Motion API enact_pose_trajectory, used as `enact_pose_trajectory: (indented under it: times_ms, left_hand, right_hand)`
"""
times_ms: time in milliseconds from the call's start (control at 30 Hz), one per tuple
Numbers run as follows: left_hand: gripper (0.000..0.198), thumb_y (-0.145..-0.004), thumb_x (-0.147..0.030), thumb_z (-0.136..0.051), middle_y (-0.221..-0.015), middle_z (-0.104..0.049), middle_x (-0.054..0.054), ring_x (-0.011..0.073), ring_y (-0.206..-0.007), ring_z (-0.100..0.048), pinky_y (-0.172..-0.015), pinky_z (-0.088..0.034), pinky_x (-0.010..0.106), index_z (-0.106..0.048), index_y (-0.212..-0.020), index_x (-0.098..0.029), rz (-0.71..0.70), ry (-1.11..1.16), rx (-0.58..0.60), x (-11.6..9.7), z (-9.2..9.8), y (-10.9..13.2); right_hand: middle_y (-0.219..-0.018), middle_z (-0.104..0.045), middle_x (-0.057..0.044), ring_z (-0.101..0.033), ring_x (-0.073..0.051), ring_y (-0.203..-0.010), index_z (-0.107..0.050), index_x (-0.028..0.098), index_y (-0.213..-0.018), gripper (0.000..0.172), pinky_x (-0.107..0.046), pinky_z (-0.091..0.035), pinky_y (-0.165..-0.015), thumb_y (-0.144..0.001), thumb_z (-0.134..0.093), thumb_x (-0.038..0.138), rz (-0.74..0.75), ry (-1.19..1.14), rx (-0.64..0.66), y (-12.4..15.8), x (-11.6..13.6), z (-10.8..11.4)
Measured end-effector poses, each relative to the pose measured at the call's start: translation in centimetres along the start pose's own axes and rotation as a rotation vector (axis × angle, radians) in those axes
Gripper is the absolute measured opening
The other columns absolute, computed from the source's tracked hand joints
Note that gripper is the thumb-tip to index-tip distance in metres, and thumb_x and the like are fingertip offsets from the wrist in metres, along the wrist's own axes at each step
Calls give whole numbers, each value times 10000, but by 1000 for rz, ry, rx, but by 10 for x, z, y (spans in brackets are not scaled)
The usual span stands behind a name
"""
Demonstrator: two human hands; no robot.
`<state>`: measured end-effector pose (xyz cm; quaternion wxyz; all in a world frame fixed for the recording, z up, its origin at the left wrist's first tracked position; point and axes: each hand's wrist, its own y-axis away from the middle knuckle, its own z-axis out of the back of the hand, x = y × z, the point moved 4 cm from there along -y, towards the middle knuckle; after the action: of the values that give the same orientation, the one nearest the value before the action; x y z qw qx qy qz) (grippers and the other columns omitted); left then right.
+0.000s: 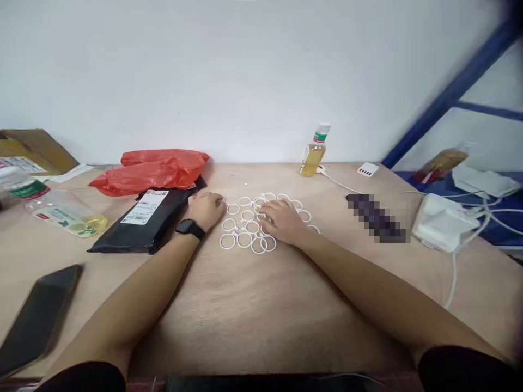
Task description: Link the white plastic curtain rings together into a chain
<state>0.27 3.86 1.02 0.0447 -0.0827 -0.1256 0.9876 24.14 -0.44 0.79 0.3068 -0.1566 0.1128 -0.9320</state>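
Many white rings with small knobs, like curtain rings [244, 239], lie in a loose cluster on the wooden table [245, 305]. Over the right part of this cluster rests my right hand [285, 219], palm down and fingers apart, touching some rings and hiding others beneath it. Just left of the cluster, my left hand [207, 209] lies on its side with the fingers curled in. I see nothing held in it, though its palm side is partly hidden. A black watch [190, 228] is on the left wrist.
Left of my hands lie a black labelled parcel [139, 226], a red plastic bag [157, 171], a clear bottle [67, 212] on its side and a phone [38, 313]. A bottle of yellow liquid [313, 155] stands behind. White chargers [443, 220] with cables sit at right, near a pixelated dark object [376, 218].
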Motion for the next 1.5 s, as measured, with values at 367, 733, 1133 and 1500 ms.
enact_pose_trajectory:
  times_ms: [367, 733, 1133, 1500]
  left_hand:
    - [365, -915, -471, -507, -961, -731, 92, 265, -930, -641, -849, -410, 391, -738, -1036, -216, -241, 63, 85, -41, 8, 17]
    - [245, -862, -153, -570, -889, -682, 42, 159, -769, -625, -739, -504, 296, -669, -1086, -168, -391, 582, -97, -79, -2, 44]
    - [81, -897, -256, -650, -848, -678, 39, 143, -792, -628, -730, -511, 274, -640, -905, -176, -597, 815, -269, -88, 15, 49]
    - [169, -847, -317, -714, -742, -674, 17, 131, -688, -612, -640, -480, 242, -648, -781, -176, -505, 874, -160, -82, 6, 45]
  right_hand:
    - [-1252, -668, -98, -560, -300, -1175, -676, 209, -1143, 326, -520, -232, -1107, -866, -611, 368, -173, 45, -172, 3, -4, 6]
    - [-993, -747, -54, -654, -229, -950, -665, 214, -1174, 301, -395, -450, -892, -879, -607, 239, 33, -285, -255, 2, 4, 3]
    - [-833, -752, -11, -685, -160, -766, -746, 233, -917, 212, -310, -537, -759, -778, -625, 127, -10, -628, -422, 3, 4, 8]
    - [-807, -750, -6, -673, -136, -713, -737, 217, -857, 186, -269, -538, -698, -751, -611, 130, 60, -691, -404, 3, 5, 10]
